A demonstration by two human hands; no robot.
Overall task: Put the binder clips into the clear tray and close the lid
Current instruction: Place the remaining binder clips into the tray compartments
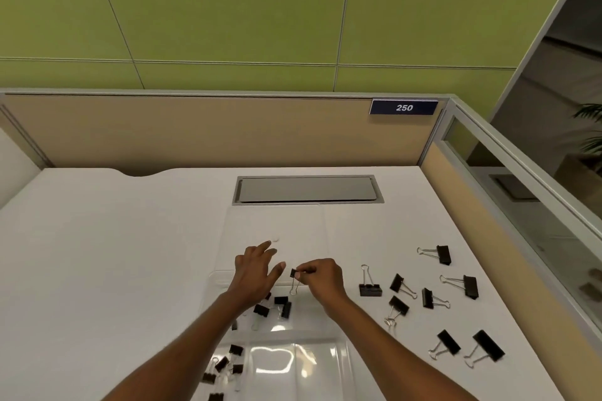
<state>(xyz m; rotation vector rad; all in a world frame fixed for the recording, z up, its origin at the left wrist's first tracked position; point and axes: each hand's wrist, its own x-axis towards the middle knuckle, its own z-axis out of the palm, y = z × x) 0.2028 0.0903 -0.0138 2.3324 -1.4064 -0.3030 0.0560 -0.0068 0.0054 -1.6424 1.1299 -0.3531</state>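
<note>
A clear tray (pixel 338 365) with compartments lies on the white desk in front of me, its transparent lid (pixel 277 221) folded open flat behind it. Several small black binder clips (pixel 280 304) lie in its compartments. My right hand (pixel 322 277) pinches a small black binder clip (pixel 294 273) above the tray's far edge, its wire handle hanging down. My left hand (pixel 257 270) hovers beside it with fingers spread, holding nothing. Several larger black binder clips (pixel 399 285) lie scattered on the desk to the right of the tray.
A grey metal cable hatch (pixel 308 189) is set into the desk behind the lid. Beige partition walls (pixel 228 130) close off the back and right side, with a "250" sign (pixel 404 107) at the corner.
</note>
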